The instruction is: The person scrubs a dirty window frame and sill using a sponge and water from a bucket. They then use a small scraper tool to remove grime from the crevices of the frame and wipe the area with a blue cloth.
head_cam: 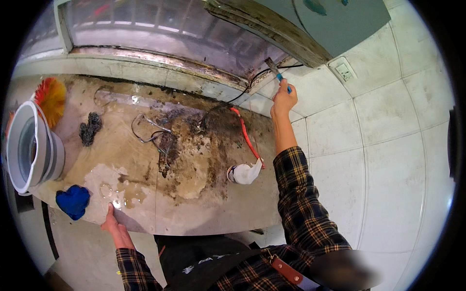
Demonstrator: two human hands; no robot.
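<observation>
My right hand [285, 98] is closed around the blue handle of a small scraper [273, 67]. Its dirty blade points up at the lower right corner of the window frame [251, 78], beside a black cable [255, 80]. On the near edge of the stained countertop [214, 218] rests my left hand [115, 227], thumb on top and the other fingers partly hidden. Left of that hand lies a crumpled blue cloth [72, 202]. A white bottle [245, 174] with a spout lies below the right forearm, touching or close to a red tube [247, 134].
At the left stands a grey-white bucket [58, 156], with a red and yellow bristle brush [52, 102] behind it. Steel wool [90, 129] and a bent metal wire piece [151, 131] lie on the counter. A wooden-edged cabinet [276, 32] overhangs the corner; a socket [343, 71] is on the tiled wall.
</observation>
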